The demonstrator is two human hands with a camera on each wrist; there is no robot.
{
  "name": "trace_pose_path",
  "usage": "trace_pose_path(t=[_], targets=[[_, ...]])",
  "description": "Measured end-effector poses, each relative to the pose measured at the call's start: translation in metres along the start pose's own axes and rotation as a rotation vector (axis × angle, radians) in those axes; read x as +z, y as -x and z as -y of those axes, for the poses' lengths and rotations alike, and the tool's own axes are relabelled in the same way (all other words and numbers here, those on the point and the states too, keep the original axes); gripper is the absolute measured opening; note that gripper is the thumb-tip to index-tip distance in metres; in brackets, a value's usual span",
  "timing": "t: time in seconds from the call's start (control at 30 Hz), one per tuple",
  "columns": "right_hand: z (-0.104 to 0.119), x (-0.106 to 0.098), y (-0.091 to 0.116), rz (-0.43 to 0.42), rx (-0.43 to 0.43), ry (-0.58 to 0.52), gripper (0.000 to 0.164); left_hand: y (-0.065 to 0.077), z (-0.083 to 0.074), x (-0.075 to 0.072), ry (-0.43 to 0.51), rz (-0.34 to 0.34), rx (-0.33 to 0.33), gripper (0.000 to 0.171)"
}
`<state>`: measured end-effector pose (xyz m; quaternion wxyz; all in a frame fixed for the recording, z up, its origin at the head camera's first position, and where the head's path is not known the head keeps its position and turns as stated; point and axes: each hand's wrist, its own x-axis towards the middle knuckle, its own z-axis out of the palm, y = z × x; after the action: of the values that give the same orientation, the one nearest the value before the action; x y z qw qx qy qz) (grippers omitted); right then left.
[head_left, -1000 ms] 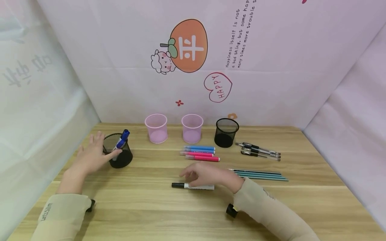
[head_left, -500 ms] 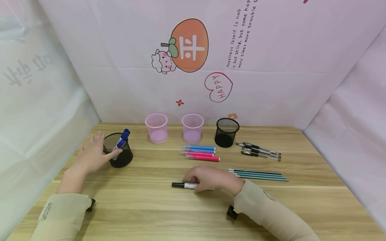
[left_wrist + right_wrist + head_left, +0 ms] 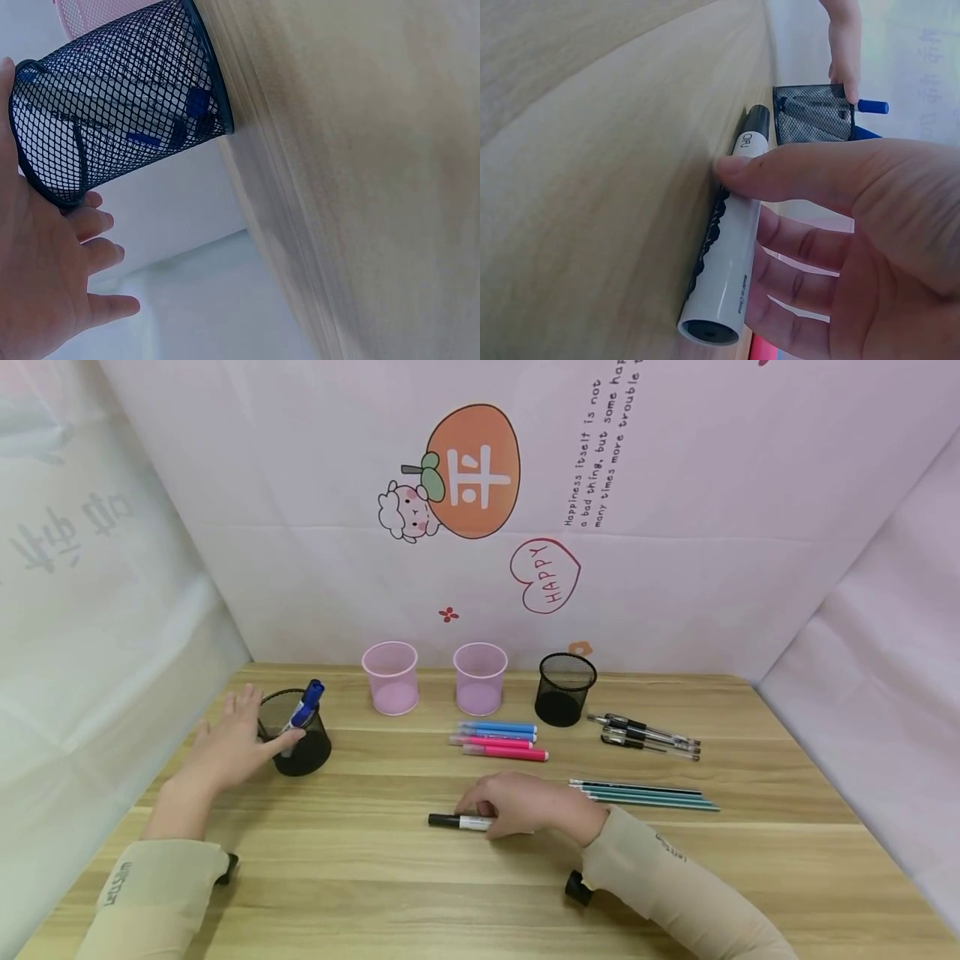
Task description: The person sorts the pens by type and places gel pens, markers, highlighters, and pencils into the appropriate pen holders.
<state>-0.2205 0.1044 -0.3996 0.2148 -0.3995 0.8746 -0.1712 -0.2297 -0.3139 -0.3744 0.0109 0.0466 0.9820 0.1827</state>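
My right hand (image 3: 517, 803) holds a whiteboard marker (image 3: 731, 240) with a white barrel and black cap, lying low at the tabletop. Its thumb rests along one side of the barrel and its fingers lie on the other; part of the barrel is covered in the head view. Over at the left, my left hand (image 3: 228, 747) rests against the rim of a black mesh pen cup (image 3: 120, 97), fingers straight and spread, thumb at the near side. Blue-capped markers (image 3: 307, 703) lean inside that cup.
Two pink cups (image 3: 393, 681) and another black mesh cup (image 3: 564, 693) stand along the back. Blue and pink felt-tip pens (image 3: 498, 742) lie before them. Gel pens (image 3: 645, 735) and pencils (image 3: 645, 795) lie to the right. A printed cloth (image 3: 315, 527) hangs behind the table.
My right hand has shifted slightly right along the marker and taken hold of its barrel, with more of the white part uncovered near the cap. The left hand stays at the cup.
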Motion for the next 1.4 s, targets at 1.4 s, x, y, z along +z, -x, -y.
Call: trace_pose_path(t=[1.4], targets=[[0.013, -0.051, -0.040, -0.317, -0.097, -0.257, 0.046, 0.000, -0.004, -0.003, -0.038, -0.018, 0.005, 0.114]])
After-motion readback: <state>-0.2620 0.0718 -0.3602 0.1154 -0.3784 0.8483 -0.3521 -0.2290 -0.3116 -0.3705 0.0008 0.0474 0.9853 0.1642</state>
